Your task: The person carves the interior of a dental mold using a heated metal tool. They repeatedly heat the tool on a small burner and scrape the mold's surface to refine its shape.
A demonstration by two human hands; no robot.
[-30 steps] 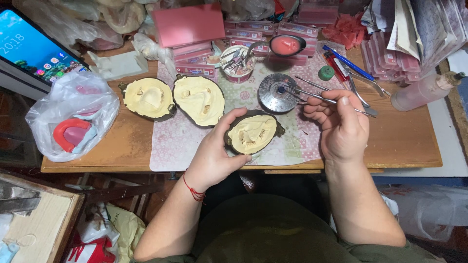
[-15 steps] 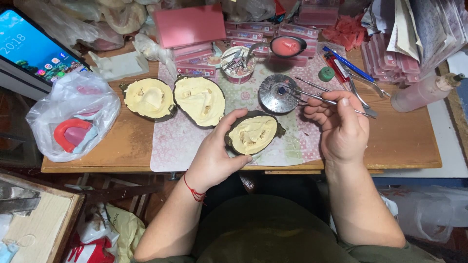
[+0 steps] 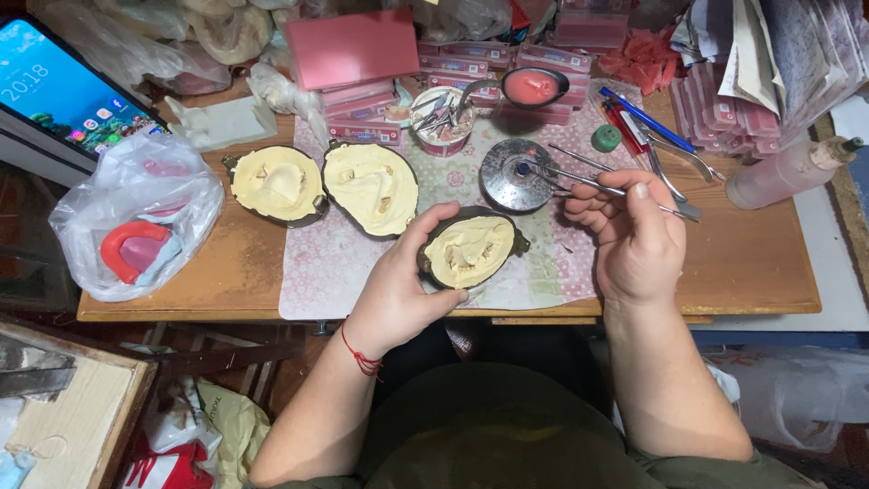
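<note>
— What's in the left hand (image 3: pixel 398 290)?
— It's clasped around a plaster-filled flask half (image 3: pixel 469 249) at the mat's (image 3: pixel 317 272) near edge.
— And the right hand (image 3: pixel 634 237)?
— It's pinching a thin metal instrument (image 3: pixel 579 179), tip over the round metal dish (image 3: pixel 514 174).

A wooden table (image 3: pixel 751 263) carries a patterned mat (image 3: pixel 335 263), plastic bag (image 3: pixel 136 213) and squeeze bottle (image 3: pixel 783 172).
</note>
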